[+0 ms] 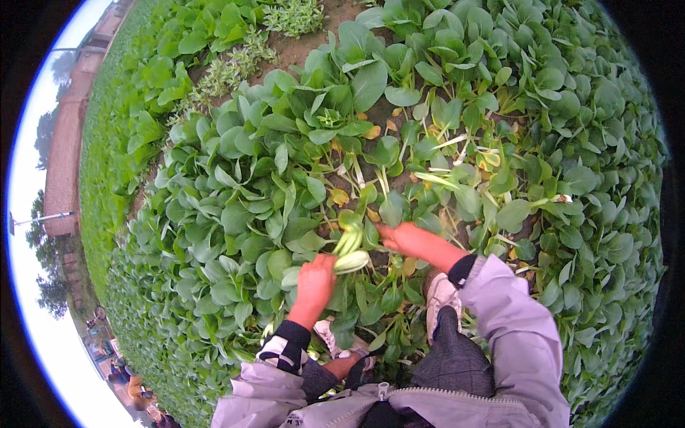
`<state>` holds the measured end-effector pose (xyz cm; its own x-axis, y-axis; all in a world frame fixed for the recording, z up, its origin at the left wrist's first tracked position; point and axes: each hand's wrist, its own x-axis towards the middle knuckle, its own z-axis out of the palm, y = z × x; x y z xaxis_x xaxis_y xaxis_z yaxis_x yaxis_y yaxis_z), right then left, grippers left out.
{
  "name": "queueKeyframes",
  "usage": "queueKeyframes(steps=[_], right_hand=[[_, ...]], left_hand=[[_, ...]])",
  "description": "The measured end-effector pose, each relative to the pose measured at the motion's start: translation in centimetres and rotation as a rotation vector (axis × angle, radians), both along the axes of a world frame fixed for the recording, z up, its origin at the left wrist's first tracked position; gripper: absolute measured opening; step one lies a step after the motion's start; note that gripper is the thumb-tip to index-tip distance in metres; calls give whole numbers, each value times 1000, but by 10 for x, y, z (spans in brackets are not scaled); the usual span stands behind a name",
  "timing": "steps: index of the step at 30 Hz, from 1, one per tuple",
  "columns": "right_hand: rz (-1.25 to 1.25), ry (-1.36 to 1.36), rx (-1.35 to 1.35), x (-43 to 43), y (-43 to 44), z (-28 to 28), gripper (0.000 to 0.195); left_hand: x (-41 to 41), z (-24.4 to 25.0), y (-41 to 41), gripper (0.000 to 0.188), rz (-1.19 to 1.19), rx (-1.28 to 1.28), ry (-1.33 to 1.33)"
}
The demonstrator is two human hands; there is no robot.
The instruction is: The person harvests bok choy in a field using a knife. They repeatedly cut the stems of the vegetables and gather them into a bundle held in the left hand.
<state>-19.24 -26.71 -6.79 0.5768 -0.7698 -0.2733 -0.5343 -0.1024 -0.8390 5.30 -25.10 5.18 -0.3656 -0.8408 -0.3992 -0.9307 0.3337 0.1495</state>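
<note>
My left hand (316,283) grips a bok choy plant (350,259), its pale green stalks lying sideways just beyond my fingers. To the right, my right hand (409,241) reaches in among the leaves, close to the held plant. Its fingertips are blurred and partly hidden, so what they touch is unclear. Loose leaves and a cut bok choy stalk (436,179) lie on the ground past my right hand. Yellowed leaves (339,197) are scattered over the soil there.
Dense bok choy (225,214) grows on both sides. My white shoes (443,299) stand among the plants. Lighter green leafy plants (155,85) and bare soil (291,51) lie at upper left. A brick wall (64,155) borders the field; people (136,390) are at lower left.
</note>
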Motion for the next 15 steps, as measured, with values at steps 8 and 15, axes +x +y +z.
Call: queueKeyframes(steps=[8,15], right_hand=[[-693,-522,596,-20,-3,39,42],[-621,-929,624,1,-10,102,48]], left_hand=[[7,54,15,52,67,-123,425],[-13,74,-9,42,229,105,586]])
